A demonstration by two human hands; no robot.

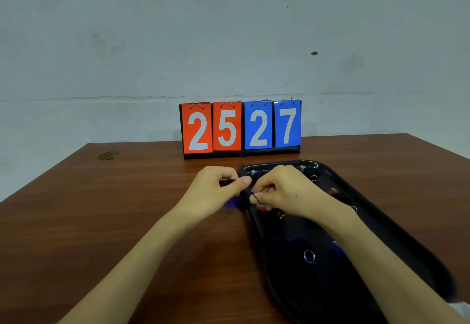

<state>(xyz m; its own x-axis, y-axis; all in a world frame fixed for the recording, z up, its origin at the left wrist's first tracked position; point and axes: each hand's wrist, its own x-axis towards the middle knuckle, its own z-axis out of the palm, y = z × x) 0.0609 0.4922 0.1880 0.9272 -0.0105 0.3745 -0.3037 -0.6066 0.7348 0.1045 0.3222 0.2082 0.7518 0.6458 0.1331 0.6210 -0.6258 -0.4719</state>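
At tray rim (259,232) | L grip (218,191) pinches blk strip (225,183) | R grip (282,191) pinches thin cord (256,197) — table (127,209) free leftward

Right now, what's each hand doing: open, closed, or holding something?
Left hand: pinches a small black piece between thumb and fingers.
Right hand: pinches a thin black cord at its fingertips.

light: dim, even | shadows: soft | focus: slightly soft | edges: wide-angle bending
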